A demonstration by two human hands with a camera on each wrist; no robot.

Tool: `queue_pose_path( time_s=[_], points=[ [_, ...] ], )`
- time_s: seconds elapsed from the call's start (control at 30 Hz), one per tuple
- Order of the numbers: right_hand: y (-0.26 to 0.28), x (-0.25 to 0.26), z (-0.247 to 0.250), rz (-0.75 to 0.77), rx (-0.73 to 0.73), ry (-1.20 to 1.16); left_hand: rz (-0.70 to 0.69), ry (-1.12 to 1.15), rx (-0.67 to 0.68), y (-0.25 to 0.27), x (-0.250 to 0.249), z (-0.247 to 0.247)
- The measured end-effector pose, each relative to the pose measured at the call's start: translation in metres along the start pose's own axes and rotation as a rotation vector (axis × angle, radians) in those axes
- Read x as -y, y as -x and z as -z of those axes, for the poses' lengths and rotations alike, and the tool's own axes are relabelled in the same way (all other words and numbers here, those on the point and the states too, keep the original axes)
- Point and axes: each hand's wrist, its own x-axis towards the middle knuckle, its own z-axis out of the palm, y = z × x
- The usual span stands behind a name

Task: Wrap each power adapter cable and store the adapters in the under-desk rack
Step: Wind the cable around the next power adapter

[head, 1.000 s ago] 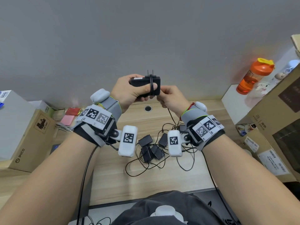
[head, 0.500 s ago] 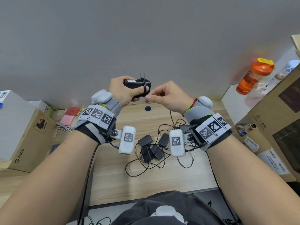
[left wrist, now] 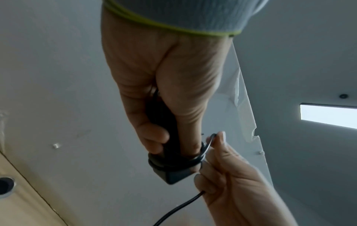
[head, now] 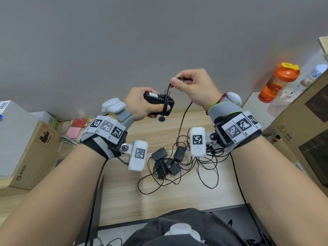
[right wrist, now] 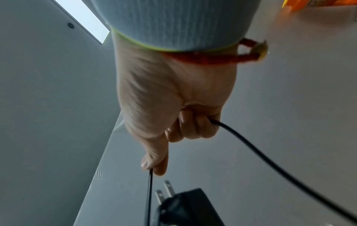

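The left hand [head: 142, 102] grips the power adapter [head: 158, 102] above the far edge of the desk [head: 124, 201], fingers curled round its body and prongs pointing up; several turns of cable [head: 182, 121] already cross the body near the thumb. The right hand [head: 193, 86] pinches the cable between thumb and forefinger above the adapter, and the free length passes through its curled fingers and hangs down toward the tangle of unwrapped adapters [head: 166, 162] lying on the desk. Judged step: winding the cable, with most of its length apparently still to go. To do it well, keep light, even tension on the run from pinch to adapter — slack lets earlier turns slide off the end. Lay each new turn just beside the last, clear of the prongs (a turn caught on them will spring loose). Let the cable slip through the right fingers rather than re-gripping at each pass, and watch that the hanging length does not drag another adapter out of the tangle. The under-desk rack is not in view.
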Motion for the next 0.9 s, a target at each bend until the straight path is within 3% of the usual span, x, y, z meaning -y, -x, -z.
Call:
queue_pose_path(
  time_s=[0.2,0.37,0.57,0.77,0.9],
  points=[
    [-0.005,-0.021,-0.005,-0.046,-0.035,-0.019,-0.054,0.054,0.092,0.007,-0.015,-0.001],
    [0.002,-0.026,-0.016,-0.134,0.001,0.02,-0.095,0.152,0.031,0.005,-0.02,0.001],
    [0.014,-0.026,-0.032,-0.111,0.181,0.11,-0.077,0.315,-0.108,-0.004,-0.022,0.004],
    [0.016,-0.013,-0.026,-0.105,0.178,0.158,-0.026,0.262,-0.201,-0.015,-0.007,0.012],
    [0.014,-0.002,-0.02,-0.076,0.158,0.153,-0.003,0.175,-0.195,-0.016,0.001,0.014]
  ],
)
